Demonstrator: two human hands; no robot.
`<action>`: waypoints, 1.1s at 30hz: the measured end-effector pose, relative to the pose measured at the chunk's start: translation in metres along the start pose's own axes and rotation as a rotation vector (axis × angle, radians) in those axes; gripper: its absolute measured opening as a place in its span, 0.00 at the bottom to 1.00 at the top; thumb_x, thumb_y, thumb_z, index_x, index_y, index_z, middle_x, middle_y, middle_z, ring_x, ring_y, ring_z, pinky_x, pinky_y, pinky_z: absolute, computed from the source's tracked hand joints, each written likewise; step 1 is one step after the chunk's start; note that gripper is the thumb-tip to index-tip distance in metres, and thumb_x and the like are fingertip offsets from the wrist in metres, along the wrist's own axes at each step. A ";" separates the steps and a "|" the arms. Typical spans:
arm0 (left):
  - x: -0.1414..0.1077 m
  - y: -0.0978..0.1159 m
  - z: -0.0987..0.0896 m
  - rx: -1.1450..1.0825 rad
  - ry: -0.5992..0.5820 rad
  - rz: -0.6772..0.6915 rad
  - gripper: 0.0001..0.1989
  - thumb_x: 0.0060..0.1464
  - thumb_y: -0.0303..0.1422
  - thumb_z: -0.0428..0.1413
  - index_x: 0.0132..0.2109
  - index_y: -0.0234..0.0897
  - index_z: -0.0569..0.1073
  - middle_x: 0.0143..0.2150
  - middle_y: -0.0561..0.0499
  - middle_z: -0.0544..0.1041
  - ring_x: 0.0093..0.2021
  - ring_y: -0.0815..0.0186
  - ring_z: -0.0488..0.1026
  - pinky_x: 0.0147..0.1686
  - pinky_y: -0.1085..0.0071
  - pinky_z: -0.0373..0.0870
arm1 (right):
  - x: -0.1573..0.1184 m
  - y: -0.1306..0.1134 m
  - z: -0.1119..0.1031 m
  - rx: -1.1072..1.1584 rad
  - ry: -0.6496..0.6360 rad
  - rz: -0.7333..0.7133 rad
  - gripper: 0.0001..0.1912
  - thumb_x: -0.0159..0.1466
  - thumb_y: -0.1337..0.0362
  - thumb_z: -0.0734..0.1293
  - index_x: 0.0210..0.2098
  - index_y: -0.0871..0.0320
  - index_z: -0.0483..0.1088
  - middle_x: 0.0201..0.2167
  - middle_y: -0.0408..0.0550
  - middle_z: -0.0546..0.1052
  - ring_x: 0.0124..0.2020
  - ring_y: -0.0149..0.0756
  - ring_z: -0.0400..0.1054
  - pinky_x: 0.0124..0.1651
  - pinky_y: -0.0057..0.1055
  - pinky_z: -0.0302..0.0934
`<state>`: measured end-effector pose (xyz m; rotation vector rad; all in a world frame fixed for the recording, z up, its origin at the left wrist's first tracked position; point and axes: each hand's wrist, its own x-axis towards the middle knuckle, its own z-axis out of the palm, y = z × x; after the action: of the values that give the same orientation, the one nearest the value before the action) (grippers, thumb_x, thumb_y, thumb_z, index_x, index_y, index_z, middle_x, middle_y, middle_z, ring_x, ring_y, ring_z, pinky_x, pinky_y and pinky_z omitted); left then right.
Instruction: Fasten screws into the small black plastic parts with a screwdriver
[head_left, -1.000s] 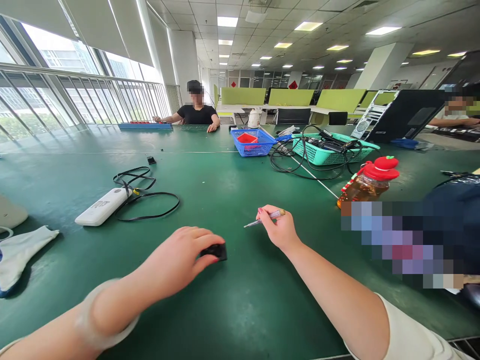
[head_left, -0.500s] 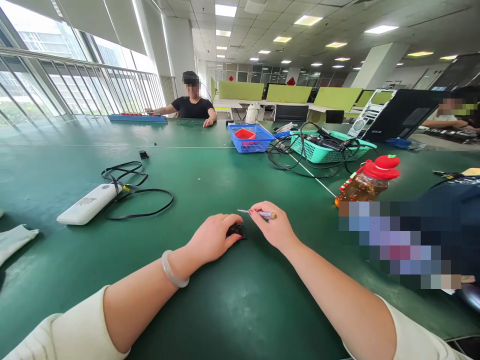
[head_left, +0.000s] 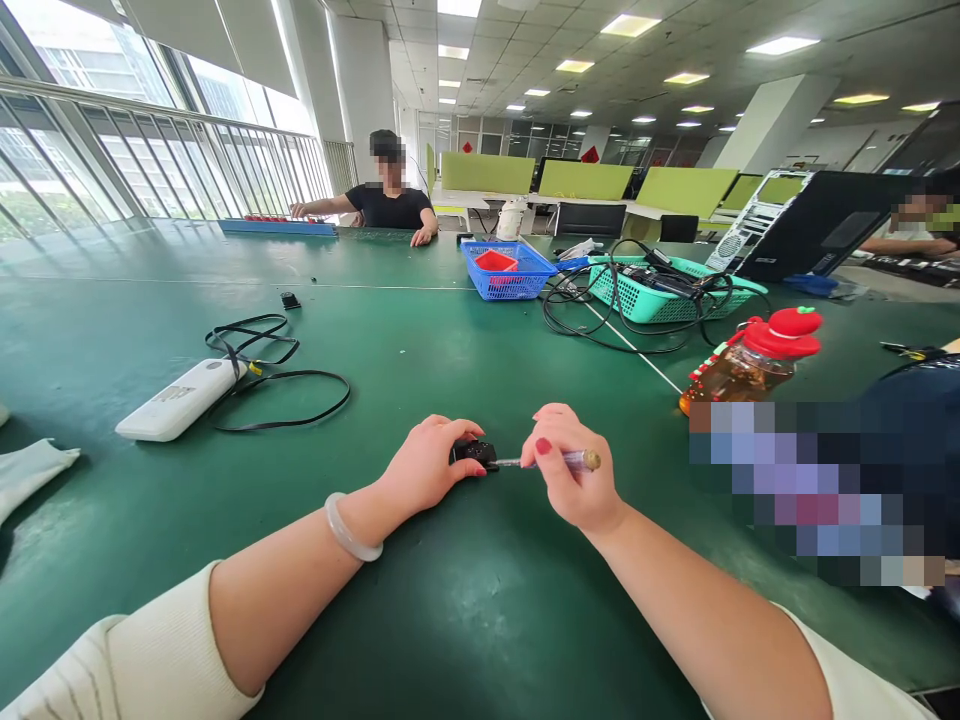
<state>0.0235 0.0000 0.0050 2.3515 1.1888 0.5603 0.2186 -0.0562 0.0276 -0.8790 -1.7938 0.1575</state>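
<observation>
Pinched between the thumb and fingers of my left hand (head_left: 429, 462) is a small black part (head_left: 482, 456), resting on the green table; its exact kind is too small to make out. My right hand (head_left: 574, 468) grips a slim screwdriver (head_left: 581, 460) with a clear purplish handle and a thin metal shaft. The screwdriver lies nearly level, and its tip meets the right side of the black part. My left fingers cover the part's left side.
A white power bank (head_left: 180, 402) with a black cable lies left. Further back stand a blue basket (head_left: 510, 284), a green basket (head_left: 645, 308) with cables, and a red-lidded bottle (head_left: 750, 365) on the right. A person (head_left: 394, 205) sits across the table (head_left: 390, 610).
My right hand has turned and lowered the screwdriver, bringing its tip from above the black part to its right side. My left hand keeps hold of the part.
</observation>
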 end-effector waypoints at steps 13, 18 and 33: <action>0.001 -0.003 -0.001 -0.005 -0.021 0.071 0.16 0.55 0.42 0.60 0.49 0.44 0.76 0.46 0.50 0.79 0.51 0.55 0.70 0.54 0.58 0.68 | -0.001 0.004 0.006 -0.082 -0.157 -0.133 0.17 0.68 0.61 0.57 0.23 0.53 0.65 0.19 0.40 0.72 0.22 0.32 0.59 0.44 0.39 0.60; 0.000 -0.004 0.000 -0.001 -0.023 0.077 0.16 0.55 0.41 0.60 0.50 0.44 0.75 0.47 0.50 0.79 0.51 0.55 0.70 0.55 0.58 0.67 | -0.001 0.003 0.006 -0.067 -0.145 -0.158 0.15 0.68 0.63 0.58 0.25 0.53 0.66 0.20 0.40 0.72 0.23 0.32 0.60 0.44 0.38 0.60; 0.000 -0.004 0.000 -0.016 -0.032 0.072 0.15 0.54 0.36 0.61 0.50 0.45 0.75 0.46 0.51 0.79 0.51 0.55 0.70 0.53 0.58 0.68 | 0.012 -0.002 -0.016 -0.032 0.014 -0.085 0.15 0.69 0.64 0.58 0.29 0.54 0.72 0.28 0.46 0.74 0.34 0.38 0.69 0.41 0.37 0.64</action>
<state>0.0212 0.0024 0.0028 2.3888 1.0858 0.5514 0.2294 -0.0545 0.0442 -0.8222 -1.8216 0.0679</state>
